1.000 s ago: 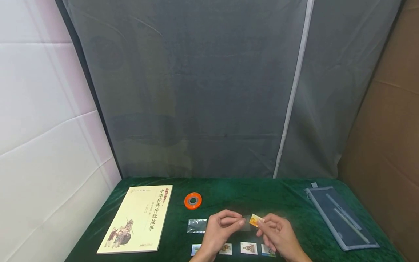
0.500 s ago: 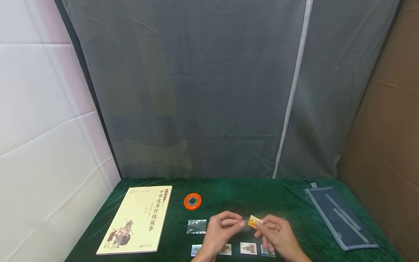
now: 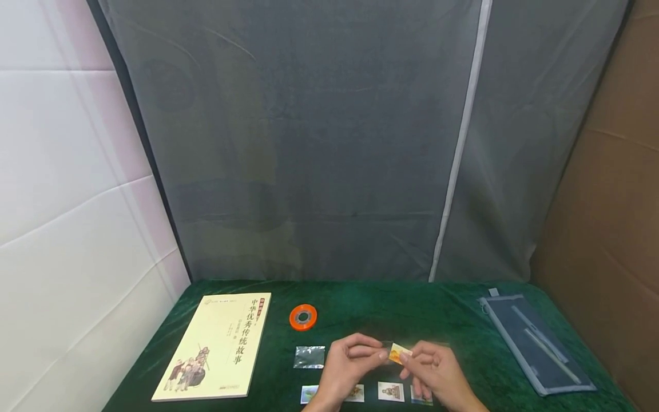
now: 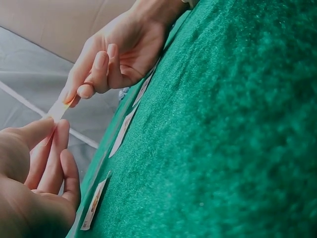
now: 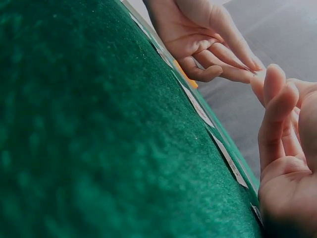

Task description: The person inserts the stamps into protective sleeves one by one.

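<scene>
My left hand point(image 3: 349, 366) pinches a small clear plastic sleeve point(image 3: 388, 345) between thumb and fingers above the cloth. From the other side, my right hand point(image 3: 439, 369) pinches a small yellow-orange stamp point(image 3: 397, 352), which overlaps the sleeve in the head view. Both hands' fingertips are close together, as the left wrist view also shows. Below them lies a row of several stamps, among them a white one with a seated figure point(image 3: 390, 391). One stamp point(image 3: 309, 393) is partly covered by my left wrist, another point(image 3: 421, 397) by my right fingers.
A second clear sleeve point(image 3: 309, 357) lies left of my left hand, with an orange ring-shaped roll point(image 3: 302, 317) behind it. At the left is a cream book point(image 3: 221, 337); at the right, a blue-grey zip pouch point(image 3: 530, 343). Green cloth point(image 3: 360, 303) covers the table.
My right hand has moved the yellow-orange stamp slightly left, closer to my left fingertips, so it now overlaps the sleeve more. My left hand has barely shifted.
</scene>
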Tool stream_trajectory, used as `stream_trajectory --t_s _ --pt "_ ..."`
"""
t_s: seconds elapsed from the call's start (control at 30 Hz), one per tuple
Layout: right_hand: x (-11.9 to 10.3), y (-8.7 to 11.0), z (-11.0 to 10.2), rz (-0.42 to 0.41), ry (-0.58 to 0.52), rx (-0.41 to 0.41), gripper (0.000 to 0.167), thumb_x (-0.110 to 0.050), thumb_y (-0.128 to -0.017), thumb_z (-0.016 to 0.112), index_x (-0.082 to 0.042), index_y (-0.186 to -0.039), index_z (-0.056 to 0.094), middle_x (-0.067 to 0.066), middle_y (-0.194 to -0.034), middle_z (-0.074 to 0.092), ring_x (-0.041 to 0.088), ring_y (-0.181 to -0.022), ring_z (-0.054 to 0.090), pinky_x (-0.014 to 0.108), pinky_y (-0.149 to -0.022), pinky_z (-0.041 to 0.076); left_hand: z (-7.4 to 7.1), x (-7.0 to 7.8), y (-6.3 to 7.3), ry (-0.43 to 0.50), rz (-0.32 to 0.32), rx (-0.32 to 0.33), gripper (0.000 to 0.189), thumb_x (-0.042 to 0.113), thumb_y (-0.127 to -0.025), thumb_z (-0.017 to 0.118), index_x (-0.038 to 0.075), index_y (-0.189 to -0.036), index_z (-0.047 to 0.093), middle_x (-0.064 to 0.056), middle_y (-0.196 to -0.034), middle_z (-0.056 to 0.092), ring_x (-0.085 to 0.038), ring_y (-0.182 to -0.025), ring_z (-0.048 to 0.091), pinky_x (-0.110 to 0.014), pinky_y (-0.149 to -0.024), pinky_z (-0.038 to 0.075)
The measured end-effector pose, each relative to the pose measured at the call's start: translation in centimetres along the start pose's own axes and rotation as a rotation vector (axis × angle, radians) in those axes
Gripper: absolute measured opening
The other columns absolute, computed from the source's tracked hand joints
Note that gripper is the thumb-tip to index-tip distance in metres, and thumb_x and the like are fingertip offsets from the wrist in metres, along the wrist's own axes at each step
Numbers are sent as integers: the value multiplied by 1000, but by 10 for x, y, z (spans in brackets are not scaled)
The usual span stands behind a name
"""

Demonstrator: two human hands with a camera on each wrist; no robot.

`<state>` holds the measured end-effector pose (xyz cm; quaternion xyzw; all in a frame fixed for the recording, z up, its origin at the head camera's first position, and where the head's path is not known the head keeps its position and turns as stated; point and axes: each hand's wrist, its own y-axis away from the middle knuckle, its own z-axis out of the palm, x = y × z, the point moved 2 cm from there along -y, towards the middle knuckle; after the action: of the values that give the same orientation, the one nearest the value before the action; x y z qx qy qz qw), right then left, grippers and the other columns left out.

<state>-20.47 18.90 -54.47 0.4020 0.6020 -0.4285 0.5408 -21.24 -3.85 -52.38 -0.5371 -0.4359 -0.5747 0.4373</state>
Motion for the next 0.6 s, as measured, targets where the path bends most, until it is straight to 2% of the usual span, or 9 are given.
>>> stream_trajectory --t_s 0.13,0.37,0.6 --pt "-1 1 0 15 8 14 25 -13 -106 70 9 -97 63 18 -80 79 5 -45 60 22 -40 49 1 0 2 -3 19 -20 31 22 -90 90 4 -113 78 -11 -99 85 -18 -93 82 -23 -82 62" --pt "-1 1 0 -11 22 -13 21 -11 -104 72 8 -96 67 24 -79 77 4 -45 60 23 -40 50 2 -1 2 2 23 -43 26 21 -90 89 6 -109 79 -12 -98 85 -17 -91 83 -23 -79 63" --pt "0 0 -2 50 -11 45 24 -18 -106 70 5 -114 71 11 -82 79 7 -48 61 24 -42 51 2 -2 2 -5 43 -35 27 21 -91 89 5 -110 79 -11 -98 85 -16 -89 82 -23 -79 63"
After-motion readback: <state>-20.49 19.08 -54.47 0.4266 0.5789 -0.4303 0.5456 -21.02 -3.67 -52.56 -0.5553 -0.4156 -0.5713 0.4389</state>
